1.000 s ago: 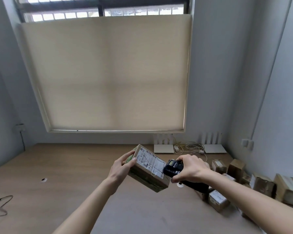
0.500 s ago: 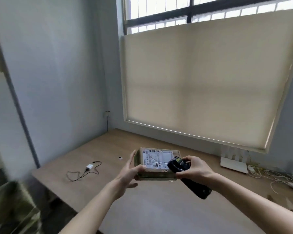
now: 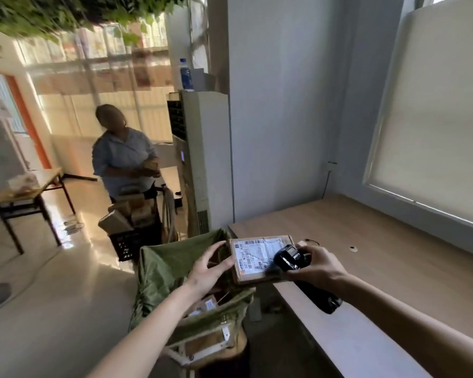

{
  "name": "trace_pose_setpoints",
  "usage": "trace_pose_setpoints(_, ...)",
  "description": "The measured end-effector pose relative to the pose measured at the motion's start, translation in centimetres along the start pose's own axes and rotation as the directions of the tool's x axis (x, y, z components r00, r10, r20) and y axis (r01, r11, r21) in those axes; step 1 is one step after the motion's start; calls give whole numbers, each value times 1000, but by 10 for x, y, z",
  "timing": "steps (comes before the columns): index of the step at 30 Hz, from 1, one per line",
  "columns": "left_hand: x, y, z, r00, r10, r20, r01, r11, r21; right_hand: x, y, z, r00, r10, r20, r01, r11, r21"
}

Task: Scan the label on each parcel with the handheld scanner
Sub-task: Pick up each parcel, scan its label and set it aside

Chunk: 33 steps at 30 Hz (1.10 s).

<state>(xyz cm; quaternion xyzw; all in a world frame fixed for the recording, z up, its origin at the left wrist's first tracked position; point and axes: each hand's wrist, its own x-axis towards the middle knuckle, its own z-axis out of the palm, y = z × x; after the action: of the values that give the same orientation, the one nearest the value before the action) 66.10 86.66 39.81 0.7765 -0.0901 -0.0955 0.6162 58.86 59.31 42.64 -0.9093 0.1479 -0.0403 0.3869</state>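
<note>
parcel [image 3: 260,259] held between both hands above the sack [image 3: 172,266], which stands left of the desk [image 3: 380,257]; scanner [image 3: 292,260] right of the parcel.

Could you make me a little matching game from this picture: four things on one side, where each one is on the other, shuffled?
Things:
1. parcel
2. handheld scanner
3. green sack
4. blue bottle

Places:
A. on top of the tall white cabinet
B. gripped in the right hand
C. below the parcel, open, with parcels inside
D. held by the left hand at its left edge

Pairs: 1-D, 2-B, 3-C, 4-A
</note>
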Motion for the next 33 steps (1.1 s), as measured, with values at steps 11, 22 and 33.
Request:
trace_pose_setpoints(11,31,-93,-135,927,-248,-281,205,963,-176,96,-86,157,956,-102,274,122,991,-55)
trace_pose_setpoints(22,193,-188,-138,802,-448,-395,390,894,-221,258,-68,247,964,24,267,8,993,-118)
trace_pose_setpoints(33,294,-299,-99,613,-692,-381,693,703,-161,370,-6,303,901,182,393,-112,974,-196)
